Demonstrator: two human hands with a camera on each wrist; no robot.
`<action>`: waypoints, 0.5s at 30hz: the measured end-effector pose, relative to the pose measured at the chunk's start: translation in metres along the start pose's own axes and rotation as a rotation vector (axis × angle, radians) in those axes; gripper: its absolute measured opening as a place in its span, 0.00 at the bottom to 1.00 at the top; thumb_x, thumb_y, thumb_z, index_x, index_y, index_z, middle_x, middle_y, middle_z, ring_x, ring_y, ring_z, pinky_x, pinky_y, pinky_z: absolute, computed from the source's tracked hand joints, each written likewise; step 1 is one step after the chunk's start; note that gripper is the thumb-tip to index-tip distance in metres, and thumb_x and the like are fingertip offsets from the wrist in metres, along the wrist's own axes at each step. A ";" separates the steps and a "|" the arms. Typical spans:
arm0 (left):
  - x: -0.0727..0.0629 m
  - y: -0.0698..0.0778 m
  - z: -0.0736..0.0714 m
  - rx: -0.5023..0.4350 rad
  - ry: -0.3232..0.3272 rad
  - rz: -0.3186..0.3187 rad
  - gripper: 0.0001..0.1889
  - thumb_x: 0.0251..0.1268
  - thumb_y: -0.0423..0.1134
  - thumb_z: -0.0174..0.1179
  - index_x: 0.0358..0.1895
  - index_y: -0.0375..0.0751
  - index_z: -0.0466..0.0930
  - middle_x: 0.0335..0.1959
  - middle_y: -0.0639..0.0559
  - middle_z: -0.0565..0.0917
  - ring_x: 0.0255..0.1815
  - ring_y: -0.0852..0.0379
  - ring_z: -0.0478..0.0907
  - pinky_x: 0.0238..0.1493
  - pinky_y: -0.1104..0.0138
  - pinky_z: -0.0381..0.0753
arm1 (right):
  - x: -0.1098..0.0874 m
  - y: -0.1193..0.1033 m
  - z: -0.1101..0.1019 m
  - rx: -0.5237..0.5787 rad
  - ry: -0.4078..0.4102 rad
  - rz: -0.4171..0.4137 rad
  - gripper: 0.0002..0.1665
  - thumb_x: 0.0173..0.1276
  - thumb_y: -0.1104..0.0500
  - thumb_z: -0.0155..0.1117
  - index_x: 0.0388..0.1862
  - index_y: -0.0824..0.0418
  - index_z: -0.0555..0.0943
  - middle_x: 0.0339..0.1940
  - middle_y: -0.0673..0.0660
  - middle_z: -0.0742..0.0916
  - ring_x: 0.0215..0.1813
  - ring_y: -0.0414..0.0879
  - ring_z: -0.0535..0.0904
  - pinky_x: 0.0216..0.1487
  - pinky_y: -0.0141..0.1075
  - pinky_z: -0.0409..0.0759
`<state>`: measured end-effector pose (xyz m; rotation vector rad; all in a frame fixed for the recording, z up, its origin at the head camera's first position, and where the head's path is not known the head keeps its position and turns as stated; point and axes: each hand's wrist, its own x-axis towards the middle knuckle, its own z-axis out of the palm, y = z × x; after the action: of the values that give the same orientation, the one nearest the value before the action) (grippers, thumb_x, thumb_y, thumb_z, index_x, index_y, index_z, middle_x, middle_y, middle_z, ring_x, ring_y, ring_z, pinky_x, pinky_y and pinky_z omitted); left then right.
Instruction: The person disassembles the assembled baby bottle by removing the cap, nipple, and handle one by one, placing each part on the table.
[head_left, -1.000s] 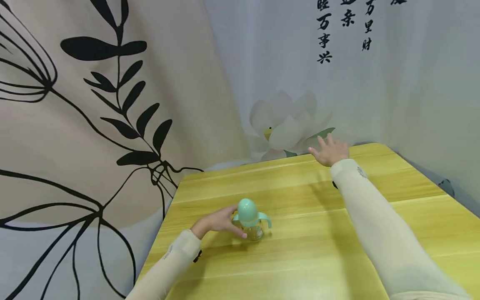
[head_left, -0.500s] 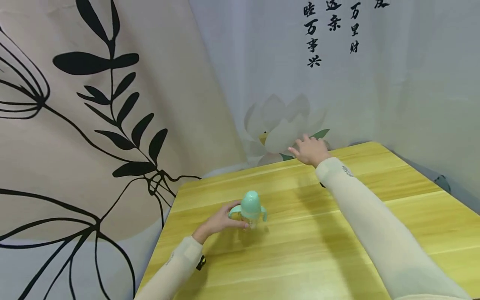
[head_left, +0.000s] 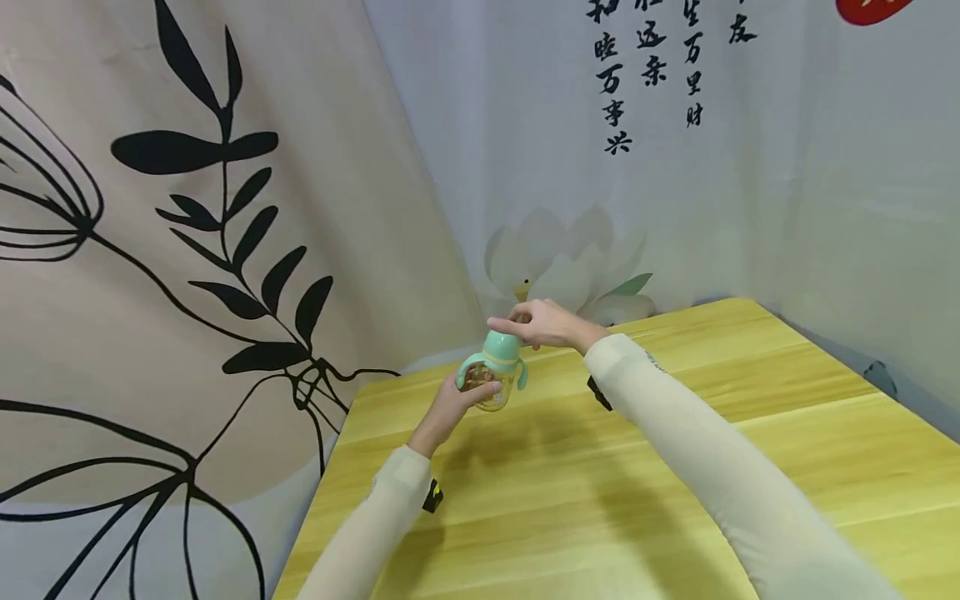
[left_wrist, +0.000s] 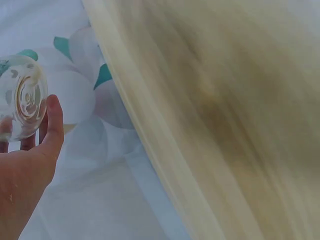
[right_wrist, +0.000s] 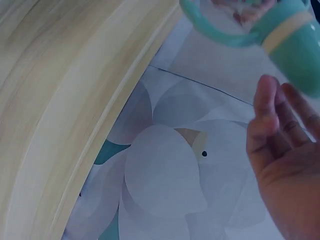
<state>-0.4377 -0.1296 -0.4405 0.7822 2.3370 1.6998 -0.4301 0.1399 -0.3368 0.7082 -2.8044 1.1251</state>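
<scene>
Your left hand (head_left: 444,411) is clamped round the lower part of the bottle (head_left: 498,365), above the surface (head_left: 600,483), apparently leaving the cap (head_left: 501,343) free. Your right hand (head_left: 553,325), fingers (right_wrist: 265,92) loosely apart, is right by that cap; contact is unclear.

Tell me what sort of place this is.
Probably an indoor corner, perhaps at home: a table stands before hangings with printed plants and Chinese characters, and the left hand holds a baby bottle.

Arms (head_left: 697,442) outstretched, left grip (head_left: 450,408) curled, (higher) right grip (head_left: 553,324)
</scene>
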 end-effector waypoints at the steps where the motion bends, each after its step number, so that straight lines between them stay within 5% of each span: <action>1: 0.002 -0.001 0.001 -0.003 -0.002 0.002 0.27 0.74 0.53 0.68 0.71 0.53 0.75 0.63 0.46 0.83 0.62 0.47 0.82 0.64 0.52 0.82 | 0.001 0.001 0.003 -0.001 -0.003 0.005 0.53 0.69 0.17 0.51 0.70 0.57 0.80 0.43 0.55 0.90 0.36 0.50 0.86 0.46 0.44 0.83; 15: 0.019 -0.004 0.010 0.061 -0.015 0.011 0.28 0.73 0.54 0.69 0.72 0.54 0.76 0.64 0.50 0.83 0.66 0.48 0.79 0.67 0.49 0.79 | 0.001 0.027 0.015 0.135 0.098 0.041 0.33 0.68 0.29 0.69 0.45 0.57 0.80 0.32 0.56 0.84 0.31 0.47 0.78 0.34 0.42 0.81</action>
<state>-0.4516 -0.1129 -0.4440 0.8170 2.3891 1.6279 -0.4407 0.1463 -0.3647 0.5890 -2.6942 1.3283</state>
